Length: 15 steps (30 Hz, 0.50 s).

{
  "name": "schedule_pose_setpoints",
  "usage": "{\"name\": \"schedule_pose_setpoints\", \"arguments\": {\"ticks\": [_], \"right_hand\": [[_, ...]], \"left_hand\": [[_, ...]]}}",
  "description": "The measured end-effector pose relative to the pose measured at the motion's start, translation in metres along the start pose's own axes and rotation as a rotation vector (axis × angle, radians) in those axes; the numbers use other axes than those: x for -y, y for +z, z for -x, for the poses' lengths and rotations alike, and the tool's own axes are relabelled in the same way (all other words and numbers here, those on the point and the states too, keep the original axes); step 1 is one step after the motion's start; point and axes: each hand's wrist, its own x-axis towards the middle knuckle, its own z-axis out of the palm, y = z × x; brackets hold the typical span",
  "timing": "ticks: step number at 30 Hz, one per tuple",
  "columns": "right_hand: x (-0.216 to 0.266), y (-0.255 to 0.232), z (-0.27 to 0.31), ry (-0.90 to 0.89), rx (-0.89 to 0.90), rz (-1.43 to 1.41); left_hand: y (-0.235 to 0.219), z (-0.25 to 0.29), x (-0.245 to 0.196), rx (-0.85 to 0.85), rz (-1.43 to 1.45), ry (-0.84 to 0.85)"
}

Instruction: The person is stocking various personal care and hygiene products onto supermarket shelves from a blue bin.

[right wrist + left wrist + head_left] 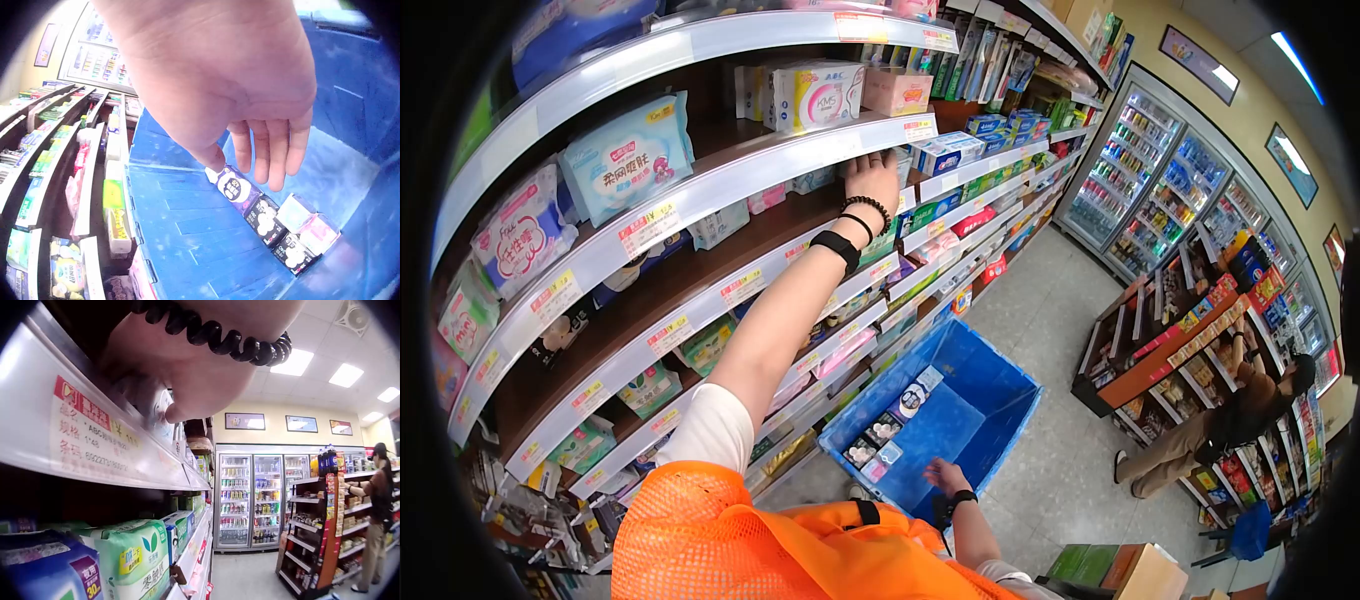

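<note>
Reaching onto a shelf, the left hand (872, 182) has its fingers extended under the price rail of the shelf above, beside a pale pack (902, 162). The left wrist view shows this hand (194, 369) with its thumb against a white-and-blue pack (164, 417); its other fingers are mostly hidden. Over the blue crate (1000, 400), the right hand (945, 477) is empty, its fingers loosely extended, as the right wrist view shows of this hand (231, 87). Inside the crate lie a purple box (237, 189), black boxes with white flowers (265, 221), a pale blue box (295, 211) and a pink box (320, 234).
Shelves with price rails (750, 285) hold many packs, including a light blue one (628, 158). Drink fridges (1135, 170) stand at the back. To the right, a person (1240, 410) stands at a snack rack (1140, 350). Cartons (1145, 575) stand at the lower right.
</note>
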Motion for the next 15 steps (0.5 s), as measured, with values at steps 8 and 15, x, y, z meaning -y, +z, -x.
{"name": "schedule_pose_setpoints", "arguments": {"ticks": [8,15], "right_hand": [[0.028,0.023,0.009,-0.097,-0.002,0.005],[0.132,0.083,0.072,-0.502,0.155,0.041]], "left_hand": [[-0.028,0.018,0.005,-0.081,0.364,0.122],[-0.071,0.092,-0.012,-0.1,0.759,0.424]]}}
